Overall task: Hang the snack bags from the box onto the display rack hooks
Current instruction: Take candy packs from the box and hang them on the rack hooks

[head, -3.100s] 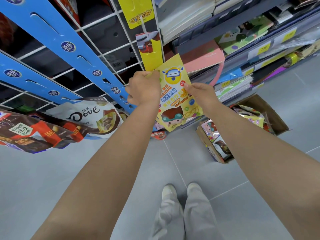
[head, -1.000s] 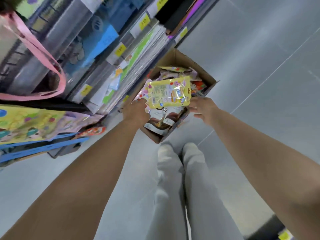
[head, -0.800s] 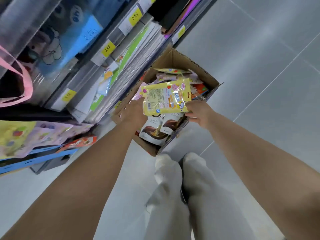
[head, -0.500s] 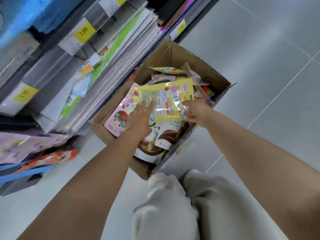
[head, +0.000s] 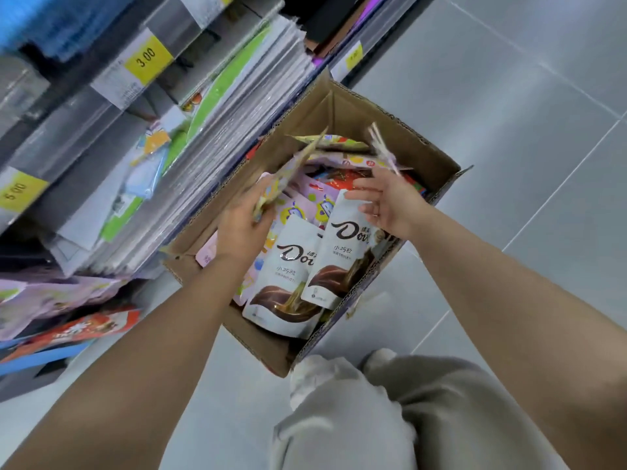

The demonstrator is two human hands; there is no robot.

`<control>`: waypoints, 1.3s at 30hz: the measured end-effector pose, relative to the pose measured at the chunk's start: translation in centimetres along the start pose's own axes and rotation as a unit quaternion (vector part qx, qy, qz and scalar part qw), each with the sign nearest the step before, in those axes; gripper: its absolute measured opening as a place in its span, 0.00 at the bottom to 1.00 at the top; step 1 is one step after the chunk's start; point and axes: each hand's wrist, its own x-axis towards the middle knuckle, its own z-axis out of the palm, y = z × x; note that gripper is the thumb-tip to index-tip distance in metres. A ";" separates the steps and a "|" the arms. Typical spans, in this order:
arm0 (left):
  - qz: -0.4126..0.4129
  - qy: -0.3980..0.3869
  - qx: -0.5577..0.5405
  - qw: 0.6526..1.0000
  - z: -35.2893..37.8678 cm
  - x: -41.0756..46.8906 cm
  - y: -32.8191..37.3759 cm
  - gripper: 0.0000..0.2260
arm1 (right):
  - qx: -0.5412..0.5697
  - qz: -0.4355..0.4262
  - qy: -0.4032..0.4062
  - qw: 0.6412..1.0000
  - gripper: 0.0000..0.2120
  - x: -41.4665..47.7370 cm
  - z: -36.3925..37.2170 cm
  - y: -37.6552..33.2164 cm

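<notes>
Grey floor tiles [head: 509, 96], cardboard box [head: 390, 130]: left hand [head: 241, 228] grips a yellow snack bag [head: 295, 164]; right hand [head: 390, 201], fingers spread, touches the right white Dove bag [head: 342, 259].

Snack bags [head: 295, 276] in box [head: 417, 147] beside shelves [head: 101, 96]

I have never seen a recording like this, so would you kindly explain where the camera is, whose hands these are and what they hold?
There is no machine: a person wears one wide-angle camera on the head, looking down at both bare hands. A cardboard box of snack bags stands on the grey tiled floor beside shop shelves. The left hand grips a patterned snack bag, seen edge-on. The right hand is open, fingers spread at the top of a white Dove bag; it holds nothing.
</notes>
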 end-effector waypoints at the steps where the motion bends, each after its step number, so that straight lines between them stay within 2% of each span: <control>1: -0.026 0.011 -0.014 1.000 -0.8 0.0 0.1 0.18 | -0.007 0.009 0.009 1.000 0.18 0.2 0.5 -0.1; 4: -0.088 0.055 -0.069 0.992 -2.5 0.5 0.5 0.08 | -0.022 0.032 0.027 0.999 0.11 0.5 1.9 -0.3; 6: -0.112 0.098 -0.102 0.984 -3.0 1.0 1.0 0.04 | -0.009 0.035 0.036 0.999 0.10 1.0 2.8 -0.7; 8: -0.164 0.108 -0.185 0.963 -3.3 1.6 1.7 0.02 | 0.019 0.039 0.044 0.998 0.11 1.8 3.5 -1.1; 11: -0.278 0.020 -0.291 0.915 -3.3 2.1 1.0 0.05 | 0.059 0.047 0.056 0.996 0.15 3.5 3.9 -1.5; 14: -0.362 -0.115 -0.268 0.885 -2.5 1.8 -1.4 0.04 | 0.098 0.050 0.079 0.991 0.15 4.9 3.8 -1.9; 17: -0.382 -0.128 -0.269 0.875 -1.7 1.3 -2.5 0.03 | 0.138 0.059 0.119 0.982 0.13 6.1 3.9 -1.9; 21: -0.373 -0.082 -0.279 0.881 -1.1 2.2 -2.2 0.13 | 0.134 0.048 0.182 0.973 0.09 6.6 3.9 -1.9; 24: -0.359 -0.074 -0.278 0.888 -1.6 2.8 -0.8 0.10 | 0.096 0.017 0.185 0.978 0.04 5.2 3.9 -1.8; 30: -0.362 -0.042 -0.254 0.896 -5.7 0.8 2.7 0.11 | 0.056 -0.014 0.175 0.983 0.08 -0.8 3.0 -1.2; 35: -0.368 -0.038 -0.236 0.899 -10.6 -2.2 5.3 0.09 | 0.008 -0.002 0.174 0.985 0.05 -6.9 2.9 -1.7; 39: -0.359 -0.054 -0.202 0.910 -13.9 -3.6 7.3 0.13 | -0.086 -0.034 0.168 0.982 0.13 -11.9 3.9 -2.7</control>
